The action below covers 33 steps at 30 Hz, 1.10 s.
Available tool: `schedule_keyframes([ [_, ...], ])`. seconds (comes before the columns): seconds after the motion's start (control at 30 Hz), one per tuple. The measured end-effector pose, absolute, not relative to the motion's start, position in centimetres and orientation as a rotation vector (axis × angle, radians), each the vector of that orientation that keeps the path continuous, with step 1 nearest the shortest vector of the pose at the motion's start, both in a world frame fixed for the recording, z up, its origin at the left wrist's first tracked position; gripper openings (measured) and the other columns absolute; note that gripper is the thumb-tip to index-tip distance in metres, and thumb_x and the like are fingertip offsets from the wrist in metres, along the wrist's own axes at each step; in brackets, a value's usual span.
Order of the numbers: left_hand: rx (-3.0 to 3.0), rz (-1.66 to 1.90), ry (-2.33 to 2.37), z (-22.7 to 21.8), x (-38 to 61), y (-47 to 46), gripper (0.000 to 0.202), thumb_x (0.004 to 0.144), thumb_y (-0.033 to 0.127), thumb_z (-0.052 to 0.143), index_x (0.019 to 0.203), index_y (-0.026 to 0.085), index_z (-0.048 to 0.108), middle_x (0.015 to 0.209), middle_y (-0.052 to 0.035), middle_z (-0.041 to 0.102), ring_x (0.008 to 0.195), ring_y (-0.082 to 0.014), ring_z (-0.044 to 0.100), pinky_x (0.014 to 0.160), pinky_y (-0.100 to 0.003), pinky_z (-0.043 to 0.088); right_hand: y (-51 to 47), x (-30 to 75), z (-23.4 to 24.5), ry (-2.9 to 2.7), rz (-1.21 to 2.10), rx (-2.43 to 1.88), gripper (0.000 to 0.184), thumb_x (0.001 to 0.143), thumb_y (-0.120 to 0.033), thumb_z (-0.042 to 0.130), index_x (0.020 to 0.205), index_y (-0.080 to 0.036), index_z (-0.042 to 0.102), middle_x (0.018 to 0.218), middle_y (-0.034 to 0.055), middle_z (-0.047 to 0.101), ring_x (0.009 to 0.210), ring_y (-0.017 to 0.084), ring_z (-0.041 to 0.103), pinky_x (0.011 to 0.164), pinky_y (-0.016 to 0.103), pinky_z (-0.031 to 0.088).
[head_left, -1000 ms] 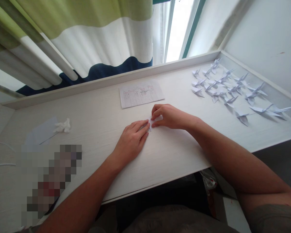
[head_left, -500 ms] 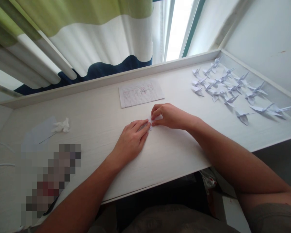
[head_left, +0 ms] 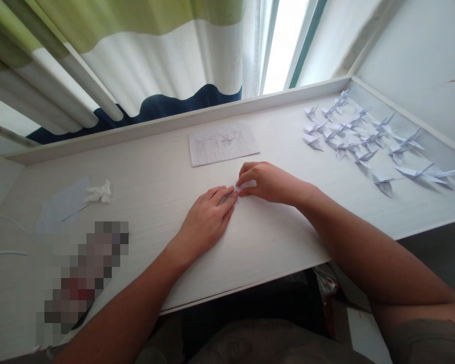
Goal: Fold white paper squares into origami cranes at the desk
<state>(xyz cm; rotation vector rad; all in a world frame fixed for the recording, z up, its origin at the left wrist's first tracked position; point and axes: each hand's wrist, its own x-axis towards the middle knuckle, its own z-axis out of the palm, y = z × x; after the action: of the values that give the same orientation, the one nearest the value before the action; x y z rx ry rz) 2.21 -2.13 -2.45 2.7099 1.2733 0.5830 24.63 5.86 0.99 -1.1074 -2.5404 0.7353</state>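
Overall, little has been changed since a second ago: both hands are kept in nearly the same pose, and the whole scene has been shifted slightly to the right by a small turn of the view. The small folded paper is mostly hidden, being held low over the table between the two sets of fingertips. By the right hand, it is pinched at its right side, with thumb and forefinger brought close together. The left hand is laid flat from the other side, its fingers together and touching the paper; whether anything is gripped under them cannot be told.

Just beyond the hands, a written sheet is laid on the white surface. Folded paper birds are spread at the far right. At the left, a crumpled tissue is rested beside pale sheets, near a pixelated object. The window is partly covered by a striped curtain.
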Motion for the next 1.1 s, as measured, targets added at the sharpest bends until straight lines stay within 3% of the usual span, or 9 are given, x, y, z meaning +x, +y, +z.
schedule_keyframes([
  [0.2, 2.711, 0.537, 1.276, -2.3, 2.2, -2.3, 0.038, 0.109, 0.02, 0.05, 0.143, 0.016, 0.066, 0.148, -0.0154, 0.068, 0.142, -0.0318, 0.06, 0.119, -0.054, 0.051, 5.9, 24.6, 0.9, -2.566, 0.703, -1.079, 0.02, 0.093, -0.018, 0.079, 0.112, -0.019, 0.085, 0.108, 0.0101, 0.077, 0.094, 0.023, 0.07, 0.087, 0.034, 0.05],
  [0.43, 2.74, 0.539, 1.265, -2.3, 2.2, -2.4, 0.037, 0.11, 0.022, 0.049, 0.142, 0.014, 0.065, 0.147, -0.0162, 0.068, 0.142, -0.0323, 0.06, 0.12, -0.054, 0.051, 5.8, 24.6, 0.9, -2.63, 0.675, -1.062, 0.015, 0.097, -0.019, 0.075, 0.107, -0.019, 0.087, 0.108, 0.0103, 0.074, 0.094, 0.021, 0.068, 0.089, 0.033, 0.05],
  [0.8, 2.748, 0.464, 1.213, -1.4, 1.5, -2.9, 0.032, 0.108, 0.028, 0.054, 0.133, 0.022, 0.073, 0.147, -0.0122, 0.069, 0.143, -0.0351, 0.059, 0.117, -0.059, 0.051, 5.7, 24.5, 1.0, -2.66, 0.642, -1.094, 0.015, 0.097, -0.018, 0.074, 0.106, -0.02, 0.087, 0.11, 0.0105, 0.072, 0.097, 0.023, 0.066, 0.091, 0.035, 0.049],
  [0.97, 2.589, 0.717, 1.233, -1.3, 1.5, -2.6, 0.028, 0.106, 0.025, 0.056, 0.126, 0.023, 0.076, 0.136, -0.0108, 0.075, 0.133, -0.0302, 0.067, 0.114, -0.053, 0.055, 5.6, 24.4, 1.1, -2.641, 0.659, -1.117, 0.013, 0.096, -0.019, 0.076, 0.104, -0.02, 0.087, 0.11, 0.0104, 0.072, 0.099, 0.024, 0.066, 0.091, 0.035, 0.049],
  [1.1, 2.576, 0.706, 1.337, -1.7, 1.8, -2.4, 0.036, 0.106, 0.025, 0.056, 0.138, 0.017, 0.069, 0.143, -0.0147, 0.071, 0.139, -0.0333, 0.063, 0.117, -0.057, 0.052, 5.6, 24.4, 1.1, -2.638, 0.665, -1.105, 0.014, 0.096, -0.021, 0.077, 0.106, -0.019, 0.086, 0.111, 0.0102, 0.072, 0.099, 0.024, 0.066, 0.092, 0.035, 0.049],
])
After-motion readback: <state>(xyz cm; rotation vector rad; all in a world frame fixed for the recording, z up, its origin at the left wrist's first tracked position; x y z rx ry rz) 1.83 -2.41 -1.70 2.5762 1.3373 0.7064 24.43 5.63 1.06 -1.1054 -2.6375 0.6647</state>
